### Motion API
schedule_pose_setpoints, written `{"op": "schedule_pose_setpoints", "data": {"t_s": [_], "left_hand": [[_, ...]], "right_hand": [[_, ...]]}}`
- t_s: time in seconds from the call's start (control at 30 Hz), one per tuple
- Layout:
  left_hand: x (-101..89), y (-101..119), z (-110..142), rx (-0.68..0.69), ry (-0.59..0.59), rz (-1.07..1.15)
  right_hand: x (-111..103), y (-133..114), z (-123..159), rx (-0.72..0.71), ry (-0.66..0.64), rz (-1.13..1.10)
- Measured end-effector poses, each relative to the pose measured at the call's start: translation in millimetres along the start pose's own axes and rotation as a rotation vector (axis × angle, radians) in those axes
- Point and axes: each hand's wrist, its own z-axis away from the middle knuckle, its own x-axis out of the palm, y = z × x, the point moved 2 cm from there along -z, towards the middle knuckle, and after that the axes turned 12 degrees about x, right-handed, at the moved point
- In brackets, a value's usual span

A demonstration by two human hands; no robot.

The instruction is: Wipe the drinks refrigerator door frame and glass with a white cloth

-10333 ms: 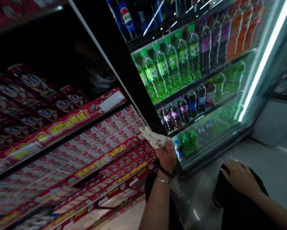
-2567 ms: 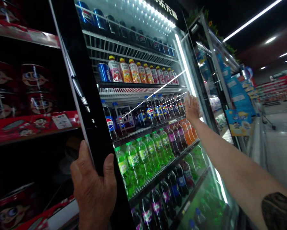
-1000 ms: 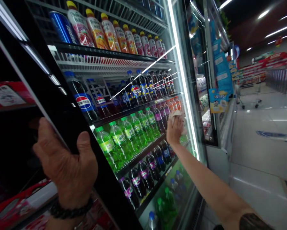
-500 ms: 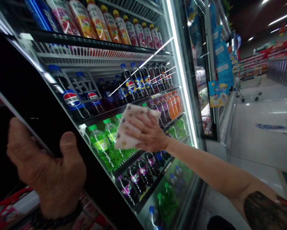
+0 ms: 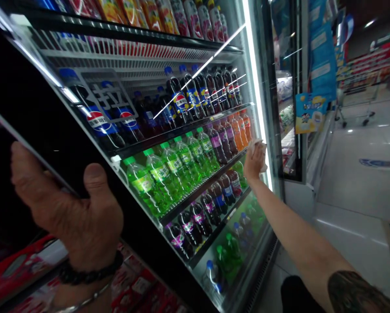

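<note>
I face a tall drinks cooler with a glass door (image 5: 195,95). My left hand (image 5: 73,213) grips the door's black left edge (image 5: 48,130), thumb on the front. My right hand (image 5: 254,161) is stretched out and presses a pale cloth (image 5: 258,148) flat against the glass near the door's right side, beside the bright vertical light strip (image 5: 256,100). Behind the glass stand rows of green bottles (image 5: 172,169), dark cola bottles (image 5: 195,93) and purple-labelled bottles (image 5: 211,204).
Red snack boxes (image 5: 22,269) fill shelves at lower left. More cooler units with blue signs (image 5: 315,65) run on to the right. A shopping cart (image 5: 356,108) stands far off on the shiny pale floor (image 5: 354,187).
My right hand has swept the cloth across the glass from the middle of the door out to its right side. My left hand has stayed on the door's edge.
</note>
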Motion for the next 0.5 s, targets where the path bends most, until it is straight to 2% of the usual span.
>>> {"op": "schedule_pose_setpoints", "data": {"t_s": [0.07, 0.17, 0.23, 0.3, 0.37, 0.4, 0.43, 0.5], "left_hand": [[0.5, 0.1, 0.3, 0.091, 0.029, -0.01], [2.1, -4.3, 2.9, 0.131, 0.039, -0.017], [2.5, -6.4, 4.5, 0.147, 0.052, -0.029], [2.4, -6.5, 4.8, 0.139, 0.053, -0.042], [1.6, -4.6, 3.7, 0.126, 0.047, -0.051], [1.2, -3.6, 2.9, 0.127, 0.038, -0.057], [0.9, -3.3, 2.1, 0.13, 0.032, -0.062], [1.5, -8.1, 2.4, 0.075, 0.001, -0.041]], "right_hand": [[-14.8, -26.5, 58.3, -0.14, 0.006, -0.024], [-42.8, -71.7, 162.6, -0.547, -0.039, -0.123], [-58.2, -91.8, 228.7, -0.873, -0.081, -0.193], [-67.9, -99.1, 278.9, -1.275, -0.047, -0.264], [-70.3, -95.0, 301.2, -1.573, 0.0, -0.321], [-69.2, -90.5, 300.6, -1.648, 0.006, -0.341], [-67.1, -85.2, 292.6, -1.675, -0.002, -0.35], [-60.7, -72.7, 259.3, -1.621, -0.04, -0.334]]}}
